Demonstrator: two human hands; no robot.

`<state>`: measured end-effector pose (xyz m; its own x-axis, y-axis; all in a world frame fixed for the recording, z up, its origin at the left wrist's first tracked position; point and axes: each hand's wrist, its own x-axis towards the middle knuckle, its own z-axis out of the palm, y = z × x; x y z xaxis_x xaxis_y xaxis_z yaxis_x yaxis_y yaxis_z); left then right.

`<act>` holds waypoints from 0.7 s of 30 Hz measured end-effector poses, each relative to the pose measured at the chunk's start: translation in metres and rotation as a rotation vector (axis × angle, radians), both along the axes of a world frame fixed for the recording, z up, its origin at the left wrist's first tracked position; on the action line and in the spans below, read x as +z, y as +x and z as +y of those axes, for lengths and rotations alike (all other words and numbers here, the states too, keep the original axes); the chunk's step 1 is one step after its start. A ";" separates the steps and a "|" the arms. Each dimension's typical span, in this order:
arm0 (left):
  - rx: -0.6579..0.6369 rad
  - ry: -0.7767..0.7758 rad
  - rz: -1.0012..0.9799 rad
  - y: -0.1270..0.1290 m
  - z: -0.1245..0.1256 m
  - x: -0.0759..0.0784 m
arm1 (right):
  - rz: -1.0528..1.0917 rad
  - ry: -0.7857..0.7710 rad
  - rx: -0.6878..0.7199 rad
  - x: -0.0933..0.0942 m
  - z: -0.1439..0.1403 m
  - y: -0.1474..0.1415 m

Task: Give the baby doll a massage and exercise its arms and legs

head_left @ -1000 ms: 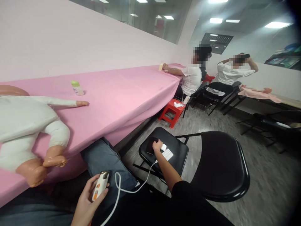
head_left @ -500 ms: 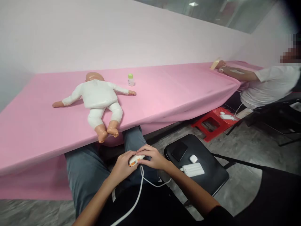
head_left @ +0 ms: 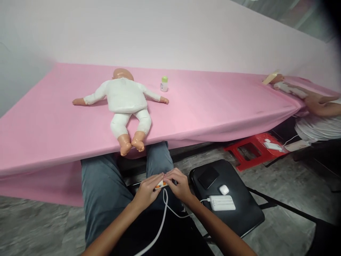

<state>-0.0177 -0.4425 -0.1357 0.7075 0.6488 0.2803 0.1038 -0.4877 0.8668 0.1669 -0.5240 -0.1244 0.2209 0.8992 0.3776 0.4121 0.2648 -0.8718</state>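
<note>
Above my lap, both hands are together around a small white-and-orange object (head_left: 160,185) whose exact kind I cannot make out. The fingers of my left hand (head_left: 146,192) close on its left side. My right hand (head_left: 180,184) grips it from the right, with fingertips meeting the left ones on top and covering much of it. A white cable (head_left: 163,217) hangs just below the hands. Beyond them, a baby doll (head_left: 126,95) in white clothing lies with its arms spread on the pink-covered table (head_left: 199,106). Its feet reach the near edge.
A small bottle (head_left: 164,86) with a green cap stands beside the doll. At right, a black chair (head_left: 239,220) bears a power bank (head_left: 222,202), a white case (head_left: 224,190) and a dark flat item (head_left: 209,177). Farther right are a red stool (head_left: 245,165) and another person's arm (head_left: 322,106) near another doll.
My view has turned a little, so the doll and table sit farther right in it. My fingers have drawn closer over the white-and-orange object, and less of it shows. The other person's arms have shifted.
</note>
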 end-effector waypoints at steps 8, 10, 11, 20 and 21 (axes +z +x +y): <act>-0.057 -0.011 0.088 0.004 0.006 0.021 | -0.106 -0.140 0.202 0.026 -0.009 0.019; -0.105 -0.009 0.156 0.017 0.012 0.031 | -0.196 -0.160 0.252 0.035 -0.013 0.028; -0.126 -0.005 0.182 0.026 0.015 0.036 | -0.226 -0.168 0.261 0.039 -0.015 0.034; 0.019 0.122 0.031 0.039 0.055 0.066 | -0.095 -0.349 -0.478 -0.022 -0.070 0.186; 0.043 0.096 0.026 0.028 0.058 0.062 | -0.066 -0.407 -0.672 -0.038 -0.082 0.211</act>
